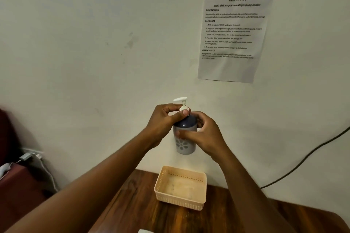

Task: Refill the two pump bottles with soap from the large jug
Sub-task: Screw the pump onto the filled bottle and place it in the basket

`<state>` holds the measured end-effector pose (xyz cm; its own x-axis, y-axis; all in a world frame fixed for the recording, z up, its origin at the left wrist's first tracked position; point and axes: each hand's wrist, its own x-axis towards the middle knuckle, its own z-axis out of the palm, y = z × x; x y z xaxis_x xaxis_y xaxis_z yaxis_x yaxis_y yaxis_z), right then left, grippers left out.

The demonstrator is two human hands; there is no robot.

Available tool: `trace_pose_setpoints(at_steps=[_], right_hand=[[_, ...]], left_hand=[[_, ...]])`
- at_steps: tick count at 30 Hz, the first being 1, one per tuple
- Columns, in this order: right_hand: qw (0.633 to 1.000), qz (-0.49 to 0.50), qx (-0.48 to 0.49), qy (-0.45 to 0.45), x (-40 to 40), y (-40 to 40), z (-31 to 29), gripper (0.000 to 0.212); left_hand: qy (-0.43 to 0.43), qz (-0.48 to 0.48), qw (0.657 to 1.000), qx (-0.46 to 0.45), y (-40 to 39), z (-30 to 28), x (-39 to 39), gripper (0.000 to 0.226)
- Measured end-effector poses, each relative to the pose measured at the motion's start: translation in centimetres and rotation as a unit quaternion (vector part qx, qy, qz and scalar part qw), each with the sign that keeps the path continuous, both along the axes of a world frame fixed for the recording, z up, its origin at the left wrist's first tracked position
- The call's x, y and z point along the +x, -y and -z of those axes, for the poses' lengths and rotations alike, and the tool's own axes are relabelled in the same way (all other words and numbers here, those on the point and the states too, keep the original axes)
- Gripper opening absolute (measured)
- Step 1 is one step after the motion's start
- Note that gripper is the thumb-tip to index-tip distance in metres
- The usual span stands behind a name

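Observation:
I hold a grey pump bottle with a dark blue top and a flower print up in the air, in front of the wall. My right hand wraps around the bottle's body. My left hand pinches the collar of the white pump head, which sits on the bottle's neck. The large jug and the second pump bottle are out of view.
A peach plastic basket stands below the bottle on the brown wooden table, near the wall. A printed task sheet is taped to the wall. A black cable runs down at right; a charger and white cable lie at left.

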<state>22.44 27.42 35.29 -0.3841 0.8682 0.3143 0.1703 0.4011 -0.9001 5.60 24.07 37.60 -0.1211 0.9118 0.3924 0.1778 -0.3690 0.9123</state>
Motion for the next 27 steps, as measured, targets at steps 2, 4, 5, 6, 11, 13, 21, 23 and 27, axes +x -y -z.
trace_pose_setpoints(at_steps=[2, 4, 5, 6, 11, 13, 21, 23, 27], right_hand=[[1.000, -0.001, 0.004, 0.006, -1.3, -1.0, 1.4, 0.065], [1.000, -0.006, -0.006, 0.014, -2.4, -2.2, 3.2, 0.061], [1.000, -0.006, -0.012, 0.021, -3.0, -2.8, 4.1, 0.060], [0.999, -0.005, -0.020, 0.031, -3.6, -3.5, 5.2, 0.059], [0.996, 0.012, -0.035, 0.087, -6.5, -6.6, 11.2, 0.065], [0.993, 0.016, -0.035, 0.115, -7.6, -8.0, 13.7, 0.070], [0.980, 0.027, -0.012, 0.195, -11.0, -13.5, 23.2, 0.072], [0.976, 0.025, -0.012, 0.215, -11.9, -14.4, 25.5, 0.070], [0.974, 0.023, -0.013, 0.226, -13.0, -15.4, 29.7, 0.071]], left_hand=[[-0.004, -0.011, 1.000, -0.012, -0.6, 1.3, -1.1, 0.021], [-0.025, -0.033, 0.999, -0.020, -1.2, 2.8, -2.5, 0.031], [-0.048, -0.055, 0.997, -0.022, -1.5, 3.8, -3.3, 0.038], [-0.075, -0.083, 0.993, -0.033, -1.9, 5.1, -4.3, 0.046], [-0.211, -0.156, 0.956, -0.135, -3.3, 13.3, -8.8, 0.079], [-0.288, -0.158, 0.934, -0.143, -3.8, 16.7, -10.3, 0.085], [-0.401, -0.119, 0.878, -0.233, -5.2, 25.3, -12.7, 0.090], [-0.418, -0.118, 0.864, -0.254, -5.4, 27.0, -13.1, 0.092], [-0.406, -0.109, 0.866, -0.272, -5.8, 30.6, -13.8, 0.095]])
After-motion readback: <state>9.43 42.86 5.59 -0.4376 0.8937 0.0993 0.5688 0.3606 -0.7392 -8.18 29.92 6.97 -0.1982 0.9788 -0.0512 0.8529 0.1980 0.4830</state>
